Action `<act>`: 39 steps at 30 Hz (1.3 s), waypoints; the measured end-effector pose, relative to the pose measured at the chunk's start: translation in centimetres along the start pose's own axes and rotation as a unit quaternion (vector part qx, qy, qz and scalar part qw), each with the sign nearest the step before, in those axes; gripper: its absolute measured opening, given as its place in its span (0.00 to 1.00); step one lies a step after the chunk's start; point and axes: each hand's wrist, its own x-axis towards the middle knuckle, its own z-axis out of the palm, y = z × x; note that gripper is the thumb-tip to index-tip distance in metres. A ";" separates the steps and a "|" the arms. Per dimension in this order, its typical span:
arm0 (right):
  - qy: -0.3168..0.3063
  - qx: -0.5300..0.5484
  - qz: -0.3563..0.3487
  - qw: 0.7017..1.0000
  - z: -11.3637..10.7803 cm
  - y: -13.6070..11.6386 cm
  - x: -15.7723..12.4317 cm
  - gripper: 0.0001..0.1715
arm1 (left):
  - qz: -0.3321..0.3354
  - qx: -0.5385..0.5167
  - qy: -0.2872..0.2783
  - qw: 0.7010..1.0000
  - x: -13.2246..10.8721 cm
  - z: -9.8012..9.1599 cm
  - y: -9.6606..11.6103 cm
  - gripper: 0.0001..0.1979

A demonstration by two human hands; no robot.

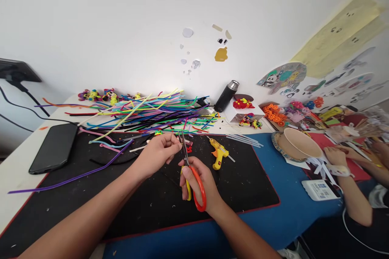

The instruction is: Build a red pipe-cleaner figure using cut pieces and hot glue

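My right hand [208, 184] grips a pair of scissors [199, 194] with one red and one yellow handle loop. The slightly parted blades point up and away, beside the fingertips of my left hand [159, 153]. Those left fingers are pinched together; whatever sits between them is too small or hidden to name. Both hands hover above a black mat [146, 206] with a red edge. Past my hands lies a big heap of coloured pipe cleaners [152, 109]. To the right, a yellow hot glue gun [219, 153] rests on the mat.
A phone [54, 147] and a bent purple pipe cleaner [82, 175] lie at left. Clear glue sticks [244, 140], a black flask [226, 96] and a white box [245, 112] stand toward the wall. At right, a co-worker's hands [336, 156] rest near a round basket [299, 143].
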 end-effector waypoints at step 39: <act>0.007 -0.143 0.110 0.984 -2.2 0.2 0.6 0.28 | 0.002 0.060 0.005 0.998 0.4 -2.3 1.0 0.14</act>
